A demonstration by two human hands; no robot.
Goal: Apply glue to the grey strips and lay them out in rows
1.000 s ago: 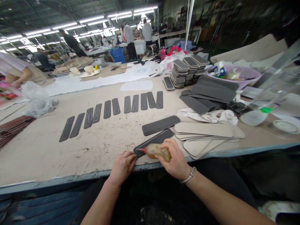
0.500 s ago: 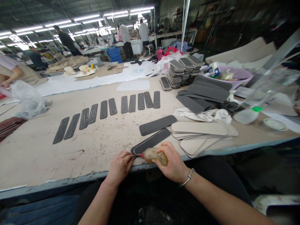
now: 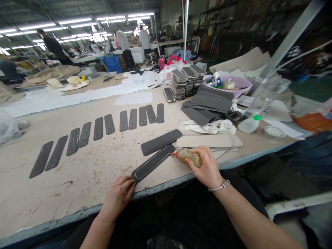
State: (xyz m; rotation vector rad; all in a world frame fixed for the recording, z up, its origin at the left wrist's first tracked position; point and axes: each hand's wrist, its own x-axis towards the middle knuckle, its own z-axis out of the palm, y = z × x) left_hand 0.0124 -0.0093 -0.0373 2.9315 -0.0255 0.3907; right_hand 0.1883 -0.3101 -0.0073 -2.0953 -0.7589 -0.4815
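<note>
My right hand (image 3: 208,167) is wrapped round a squeeze glue bottle (image 3: 187,157), held on its side with amber contents. Its red nozzle points left, at the far right end of a dark grey strip (image 3: 153,164). A thin wet line of glue runs along that rounded strip. At the strip's near left end, by the table edge, the fingers of my left hand (image 3: 120,194) are closed on its tip. Just behind lies a small stack of similar dark strips (image 3: 161,142). Pale beige strips (image 3: 204,140) are piled to the right, partly behind my right hand.
Several dark strips with shiny glue (image 3: 98,128) lie in a slanting row. Behind are stacked small panels (image 3: 178,86), dark sheets (image 3: 212,99), a purple basin (image 3: 241,92) and a white cloth (image 3: 207,127). A clear bottle with a green cap (image 3: 249,125) stands right.
My right hand has moved the glue bottle from the strip's near end to its far right end, and a glue line shows along the near edge. The view has shifted right.
</note>
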